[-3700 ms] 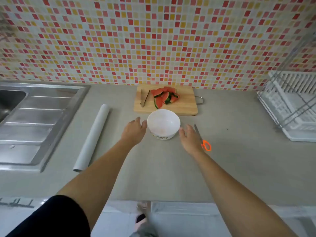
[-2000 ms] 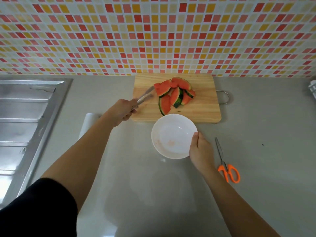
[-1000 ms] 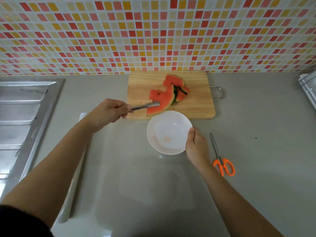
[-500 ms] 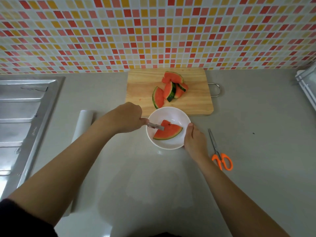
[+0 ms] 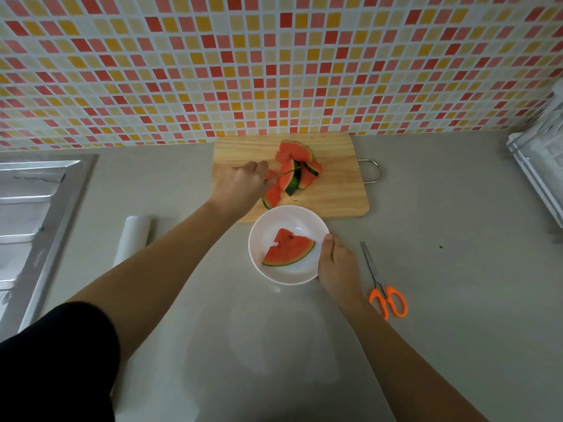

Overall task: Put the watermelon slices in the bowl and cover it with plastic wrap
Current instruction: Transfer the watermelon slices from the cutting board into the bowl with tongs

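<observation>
Left grip (image 5: 243, 184) clasps tongs (image 5: 286, 173) among slices (image 5: 297, 150) on board (image 5: 338, 190); right grip (image 5: 336, 263) pinches bowl (image 5: 274, 217) rim, scissors (image 5: 377, 281) nearby.

Bowl (image 5: 316, 222) mid-tabletop (image 5: 457, 284), one slice (image 5: 288, 249) in it, board (image 5: 338, 196) just behind with slices (image 5: 300, 153) piled on it, left hand (image 5: 243, 185) and tongs (image 5: 283, 174) over them, right hand (image 5: 338, 266) at bowl's right rim, scissors (image 5: 384, 289) further right, roll (image 5: 134, 239) left of bowl, sink (image 5: 33, 208) far left, rack (image 5: 542, 166) far right.

1 slice (image 5: 288, 249) flat in white bowl (image 5: 293, 215); others (image 5: 297, 166) piled on board (image 5: 335, 190); wrap roll (image 5: 134, 239) left.
</observation>
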The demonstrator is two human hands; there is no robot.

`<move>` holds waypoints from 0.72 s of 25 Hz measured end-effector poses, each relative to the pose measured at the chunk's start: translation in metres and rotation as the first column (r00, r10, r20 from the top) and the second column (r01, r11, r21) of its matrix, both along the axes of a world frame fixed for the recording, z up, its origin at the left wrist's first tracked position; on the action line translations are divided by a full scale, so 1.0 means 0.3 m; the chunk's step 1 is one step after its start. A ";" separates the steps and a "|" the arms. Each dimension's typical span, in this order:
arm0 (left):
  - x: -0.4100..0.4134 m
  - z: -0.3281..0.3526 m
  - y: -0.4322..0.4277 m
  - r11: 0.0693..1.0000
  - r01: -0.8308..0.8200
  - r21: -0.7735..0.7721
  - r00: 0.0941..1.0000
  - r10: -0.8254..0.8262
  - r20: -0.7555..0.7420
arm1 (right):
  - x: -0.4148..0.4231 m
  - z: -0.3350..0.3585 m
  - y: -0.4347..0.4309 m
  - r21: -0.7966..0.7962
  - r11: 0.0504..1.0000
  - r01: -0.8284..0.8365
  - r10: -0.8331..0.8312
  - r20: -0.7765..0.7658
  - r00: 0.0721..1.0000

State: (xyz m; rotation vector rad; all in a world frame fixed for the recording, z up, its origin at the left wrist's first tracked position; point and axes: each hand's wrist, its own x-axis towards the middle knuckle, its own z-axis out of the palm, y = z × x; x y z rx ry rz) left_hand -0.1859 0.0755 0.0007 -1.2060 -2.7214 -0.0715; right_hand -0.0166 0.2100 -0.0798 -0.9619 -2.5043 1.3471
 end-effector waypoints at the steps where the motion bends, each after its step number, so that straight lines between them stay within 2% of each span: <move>1: -0.009 -0.008 0.012 0.998 0.049 -0.047 0.997 -0.052 -0.053 | 0.000 0.002 0.000 0.005 1.000 0.000 0.000 -0.003 1.000; 4: -0.036 -0.045 0.042 0.971 0.052 -0.233 0.961 -0.112 -0.251 | -0.002 0.006 0.001 -0.004 1.000 -0.002 0.002 -0.004 1.000; 8: -0.059 -0.070 0.071 0.934 0.062 -0.352 0.913 -0.196 -0.358 | 0.000 0.005 -0.001 -0.008 1.000 0.008 -0.008 -0.029 1.000; 15: -0.090 -0.063 0.052 0.924 0.131 -0.360 0.835 -0.298 -0.462 | 0.001 0.005 -0.004 0.000 1.000 0.017 -0.017 -0.048 0.999; 18: -0.099 -0.050 0.018 0.949 0.167 -0.268 0.811 -0.287 -0.510 | -0.001 0.001 -0.004 0.001 1.000 0.015 -0.014 -0.048 0.999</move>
